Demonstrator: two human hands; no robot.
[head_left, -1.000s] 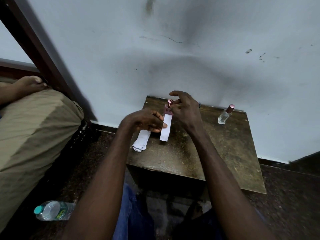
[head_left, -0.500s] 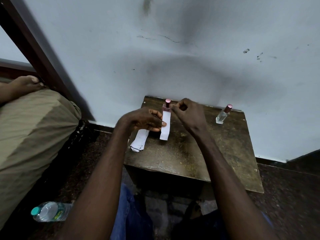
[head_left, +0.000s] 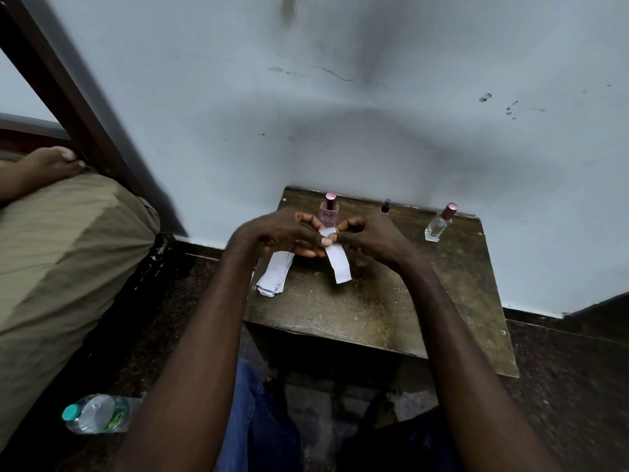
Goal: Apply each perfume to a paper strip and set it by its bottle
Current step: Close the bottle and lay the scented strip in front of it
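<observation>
A pink perfume bottle (head_left: 329, 210) with a pink cap stands at the back of the small wooden table (head_left: 374, 301). Just in front of it, my left hand (head_left: 286, 235) and my right hand (head_left: 369, 235) both pinch the top end of a white paper strip (head_left: 338, 264), which hangs down over the table. A small dark-capped bottle (head_left: 385, 206) stands behind my right hand, partly hidden. A clear bottle (head_left: 439, 223) with a pink cap stands at the back right. A stack of spare paper strips (head_left: 275, 275) lies under my left wrist.
The table stands against a grey wall. A plastic water bottle (head_left: 97, 413) lies on the dark floor at lower left. Another person's foot (head_left: 44, 165) and a khaki-covered bed (head_left: 61, 253) fill the left side. My knees in blue jeans are below the table.
My right hand has come off the pink bottle's cap and joined my left hand on the strip's top end. The strip has tilted, its lower end now to the right.
</observation>
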